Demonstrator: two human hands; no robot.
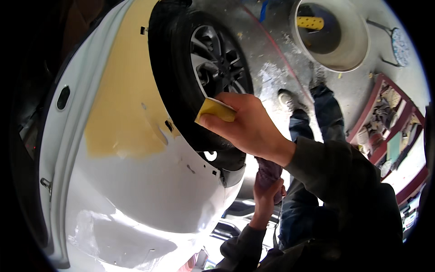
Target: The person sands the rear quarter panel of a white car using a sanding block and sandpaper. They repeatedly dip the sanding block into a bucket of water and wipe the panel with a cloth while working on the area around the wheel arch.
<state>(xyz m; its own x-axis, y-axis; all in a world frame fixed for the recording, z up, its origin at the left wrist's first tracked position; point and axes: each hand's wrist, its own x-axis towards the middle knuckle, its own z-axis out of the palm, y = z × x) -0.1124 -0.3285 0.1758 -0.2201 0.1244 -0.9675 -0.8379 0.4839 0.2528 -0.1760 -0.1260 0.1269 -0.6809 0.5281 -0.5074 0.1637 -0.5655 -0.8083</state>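
My right hand [247, 120] is closed on a folded piece of yellow sandpaper [216, 110] with a pale edge, thumb along its near side. The hand hangs in front of the wheel [222, 63], seemingly apart from the car body. Below it, my left hand [267, 192] grips a bunched dark purple rag [269, 171]. To the left curves a white car body panel [136, 190], its upper part covered by a dull tan patch [118, 113]. Small dark holes and grey marks show along the wheel arch.
A pale bucket [358, 41] holds dark water and a yellow sponge with holes [310, 22]. A small padded stool [399, 47] stands beside it. Cluttered dark red shelving [376, 118] is at the right. A red hose [276, 47] crosses the grey floor near my feet.
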